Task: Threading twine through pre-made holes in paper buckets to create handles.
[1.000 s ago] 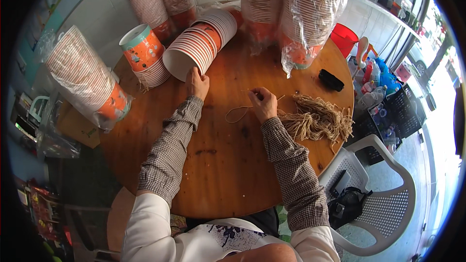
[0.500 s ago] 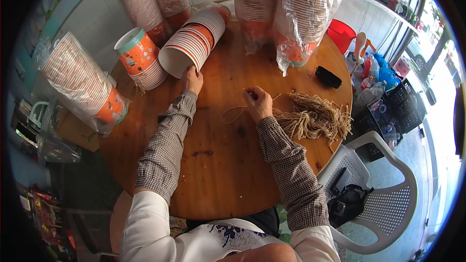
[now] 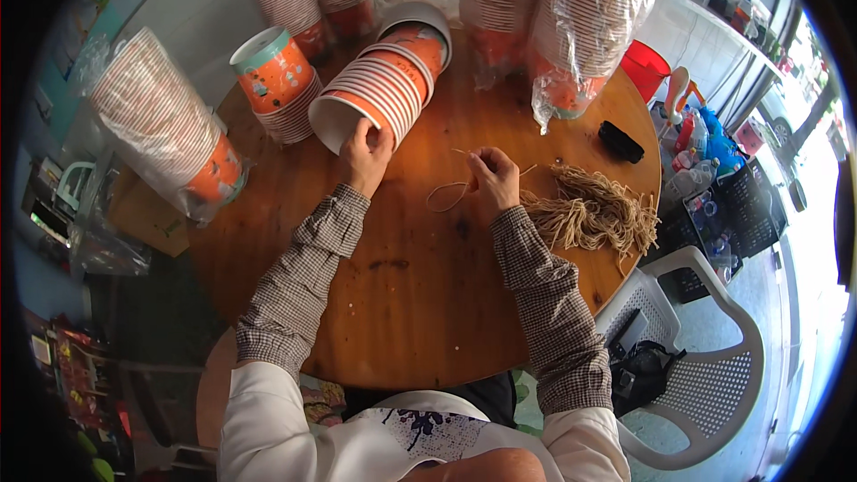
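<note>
A row of nested orange-and-white paper buckets (image 3: 379, 94) lies on its side on the round wooden table, its white mouth facing me. My left hand (image 3: 367, 157) is closed on the rim of the nearest bucket, thumb and fingers pinching the edge. To its right, my right hand (image 3: 495, 180) pinches a thin piece of twine (image 3: 444, 199), which loops out leftward over the wood. A tangled bundle of tan twine (image 3: 594, 210) lies just right of that hand. Left of the row, an upside-down stack of buckets (image 3: 278, 80) stands on the table.
Plastic-wrapped bucket stacks stand at the left (image 3: 170, 125) and the back right (image 3: 594, 27). A black object (image 3: 621, 142) lies near the table's right edge. Beyond that edge are a red bucket (image 3: 644, 70), black crates (image 3: 745, 201) and a white plastic chair (image 3: 714, 366).
My left hand has pulled the bucket at the mouth end slightly nearer, and the row's far end has shifted. The right hand still pinches the twine. The whole view has shifted a little.
</note>
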{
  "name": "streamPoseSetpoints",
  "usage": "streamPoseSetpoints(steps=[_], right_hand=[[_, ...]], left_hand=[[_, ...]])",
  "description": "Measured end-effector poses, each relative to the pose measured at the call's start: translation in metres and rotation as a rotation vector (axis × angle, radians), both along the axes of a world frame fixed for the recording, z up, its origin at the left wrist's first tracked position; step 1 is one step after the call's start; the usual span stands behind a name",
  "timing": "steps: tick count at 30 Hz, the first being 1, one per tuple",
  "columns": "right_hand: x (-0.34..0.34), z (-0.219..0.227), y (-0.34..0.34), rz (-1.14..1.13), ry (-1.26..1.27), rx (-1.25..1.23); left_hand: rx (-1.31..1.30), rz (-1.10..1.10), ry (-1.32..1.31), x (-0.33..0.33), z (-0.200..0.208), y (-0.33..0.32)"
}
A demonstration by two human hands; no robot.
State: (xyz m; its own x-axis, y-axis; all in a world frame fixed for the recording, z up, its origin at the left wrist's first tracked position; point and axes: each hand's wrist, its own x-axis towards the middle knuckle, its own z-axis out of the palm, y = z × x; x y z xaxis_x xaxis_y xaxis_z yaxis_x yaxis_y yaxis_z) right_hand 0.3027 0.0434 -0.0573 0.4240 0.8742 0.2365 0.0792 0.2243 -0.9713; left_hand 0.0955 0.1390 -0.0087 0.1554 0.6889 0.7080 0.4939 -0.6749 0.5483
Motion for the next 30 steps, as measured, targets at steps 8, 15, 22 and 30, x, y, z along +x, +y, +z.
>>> streamPoseSetpoints(steps=[8,15,22,30], right_hand=[[-0.082,0.006,0.013,0.344,0.505,0.198],[-0.078,-0.002,0.054,0.175,0.421,0.185],[-0.093,0.011,-0.013,0.305,0.522,0.091],[-0.138,0.042,-0.063,0.354,0.556,0.199]], left_hand=[[-0.047,-0.133,-0.052,-0.015,-0.057,-0.007],[-0.013,-0.132,-0.046,-0.036,-0.052,-0.039],[-0.333,-0.221,-0.200,-0.082,-0.036,-0.078],[-0.478,-0.427,-0.525,-0.081,-0.007,-0.111]])
